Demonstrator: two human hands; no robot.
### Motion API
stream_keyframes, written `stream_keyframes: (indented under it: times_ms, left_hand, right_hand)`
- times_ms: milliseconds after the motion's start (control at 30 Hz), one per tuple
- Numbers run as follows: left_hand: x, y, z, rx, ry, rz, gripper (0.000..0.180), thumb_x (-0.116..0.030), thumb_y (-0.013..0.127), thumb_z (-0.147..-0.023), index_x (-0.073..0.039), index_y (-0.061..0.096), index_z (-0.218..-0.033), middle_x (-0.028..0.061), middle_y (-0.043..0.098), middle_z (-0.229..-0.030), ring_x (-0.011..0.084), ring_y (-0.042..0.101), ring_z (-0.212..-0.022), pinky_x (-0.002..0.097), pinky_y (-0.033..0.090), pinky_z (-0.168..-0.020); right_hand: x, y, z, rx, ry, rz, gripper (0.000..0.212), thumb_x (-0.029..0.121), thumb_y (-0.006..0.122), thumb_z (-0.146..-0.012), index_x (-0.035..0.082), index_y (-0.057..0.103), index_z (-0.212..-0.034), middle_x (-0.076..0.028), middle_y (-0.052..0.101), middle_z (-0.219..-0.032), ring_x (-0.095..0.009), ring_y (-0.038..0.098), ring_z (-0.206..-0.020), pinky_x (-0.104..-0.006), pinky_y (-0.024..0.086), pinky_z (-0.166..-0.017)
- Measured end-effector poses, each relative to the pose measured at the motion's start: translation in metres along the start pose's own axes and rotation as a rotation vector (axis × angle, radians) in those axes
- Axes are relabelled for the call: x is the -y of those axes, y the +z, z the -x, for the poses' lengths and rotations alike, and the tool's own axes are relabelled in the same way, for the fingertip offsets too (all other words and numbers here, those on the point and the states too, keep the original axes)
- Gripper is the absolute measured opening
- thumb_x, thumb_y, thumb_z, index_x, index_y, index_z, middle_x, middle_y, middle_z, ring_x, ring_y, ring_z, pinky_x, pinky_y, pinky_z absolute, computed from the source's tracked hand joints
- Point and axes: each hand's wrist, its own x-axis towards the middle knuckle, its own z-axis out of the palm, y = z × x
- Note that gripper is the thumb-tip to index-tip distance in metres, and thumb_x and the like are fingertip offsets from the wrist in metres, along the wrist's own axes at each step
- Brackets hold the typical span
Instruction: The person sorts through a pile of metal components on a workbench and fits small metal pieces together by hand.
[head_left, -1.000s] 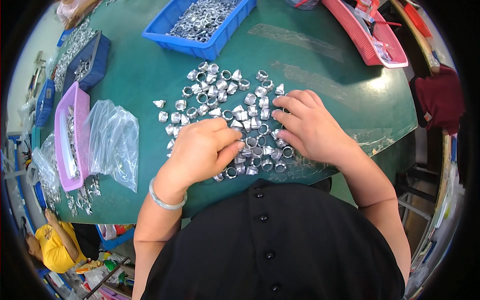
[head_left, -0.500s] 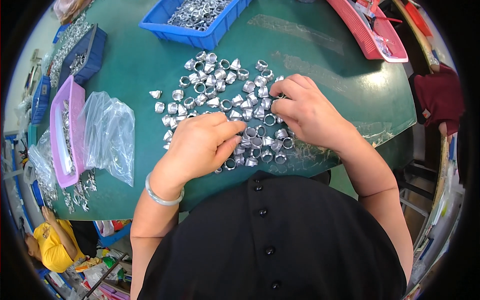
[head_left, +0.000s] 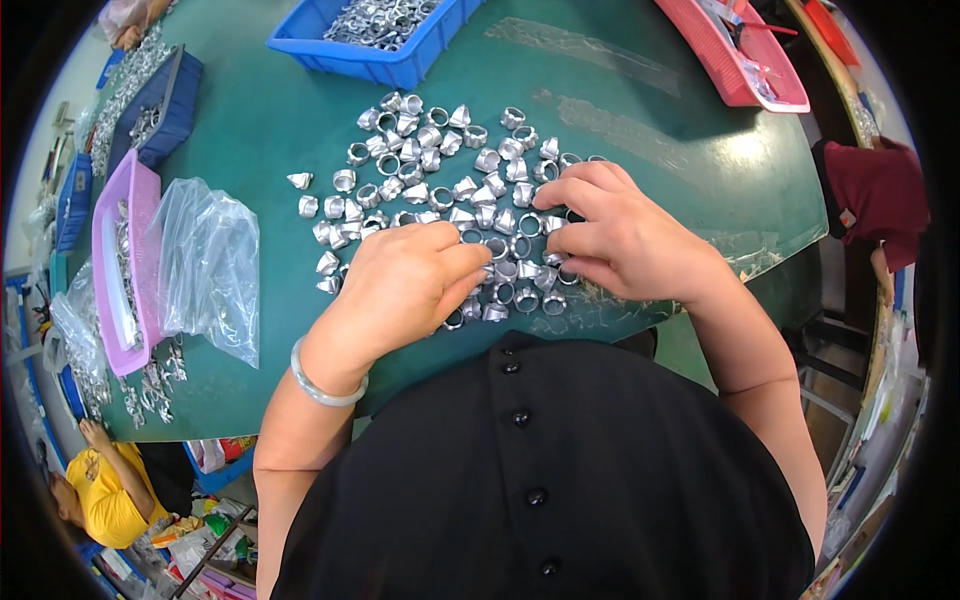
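Many silver metal rings [head_left: 411, 173] lie loose across the green table in front of me, some upright and some on their sides. My left hand [head_left: 405, 285] rests at the near left of the spread, its thumb and forefinger pinched together among the rings. Whatever sits between those fingertips is too small and covered to make out. At the right edge of the rings, my right hand [head_left: 635, 235] is curved with its fingers apart. Its thumb and forefinger are beside a silver ring [head_left: 553, 258], and the hand hides a few others.
A blue bin [head_left: 400, 62] of silver pieces stands at the far side. To the left are a pink-purple basket [head_left: 147, 210], a clear plastic bag [head_left: 215, 270] and a dark blue bin [head_left: 178, 110]. A pink basket [head_left: 735, 80] stands far right. Other people are at both sides.
My right hand has moved slightly down toward me, and its fingers have spread more. My left hand stays nearly in place. The view has shifted a little.
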Motion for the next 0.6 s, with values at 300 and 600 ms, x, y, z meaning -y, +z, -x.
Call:
stream_keyframes:
  times_ms: [300,600]
  left_hand:
    - [0.000,0.005,0.001,-0.029,-0.027,-0.004,0.012,-0.013,0.067,-0.071,-0.009,0.065,-0.082,0.0044,0.052,-0.064,0.0221,0.055,-0.057,0.0332,0.043,-0.049]
    - [0.006,-0.006,0.003,-0.093,-0.199,0.063,0.012,-0.012,0.065,-0.075,-0.008,0.066,-0.085,0.0056,0.058,-0.068,0.0228,0.057,-0.060,0.0322,0.045,-0.053]
  right_hand:
    - [-0.009,0.004,0.013,-0.198,0.172,0.002,0.005,0.003,0.061,-0.072,0.002,0.060,-0.077,-0.008,0.055,-0.100,-0.028,0.048,-0.098,-0.0377,0.040,-0.085]
    - [-0.015,-0.003,0.034,-0.335,0.366,-0.075,0.022,-0.004,0.051,-0.078,0.002,0.056,-0.099,-0.012,0.055,-0.106,-0.032,0.053,-0.098,-0.0356,0.044,-0.084]
